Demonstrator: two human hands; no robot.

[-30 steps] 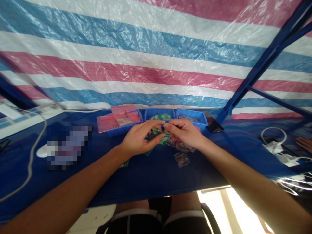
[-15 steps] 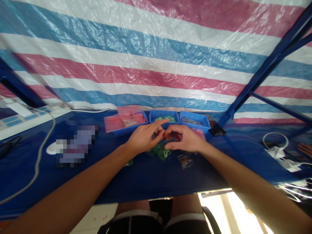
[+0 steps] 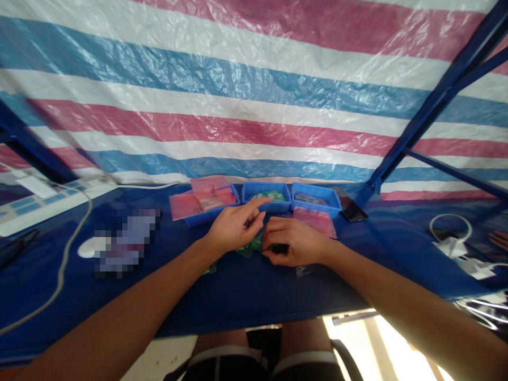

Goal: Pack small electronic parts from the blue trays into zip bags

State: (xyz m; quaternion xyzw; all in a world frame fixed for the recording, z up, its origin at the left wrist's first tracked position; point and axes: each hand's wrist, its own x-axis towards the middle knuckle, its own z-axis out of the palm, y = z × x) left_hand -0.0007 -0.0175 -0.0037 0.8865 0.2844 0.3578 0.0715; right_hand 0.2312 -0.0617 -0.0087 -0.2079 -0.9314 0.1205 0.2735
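Our left hand [image 3: 231, 228] and right hand [image 3: 298, 241] curl over green bags [image 3: 252, 245]; whether they grasp, we can't tell. Table [image 3: 254, 296] spreads to its near edge.

Open nearside tabletop [image 3: 238, 301], green packets [image 3: 248, 248], bins [image 3: 282, 206] blocking beyond

bins [image 3: 282, 205]: blue | packets [image 3: 246, 250]: green | bags [image 3: 316, 221]: pink | sheet [image 3: 254, 119]: red, white, blue stripes

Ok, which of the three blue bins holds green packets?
The middle blue bin, between the other two: green packets show inside it, while the left bin has pink bags and the right bin greyish contents.
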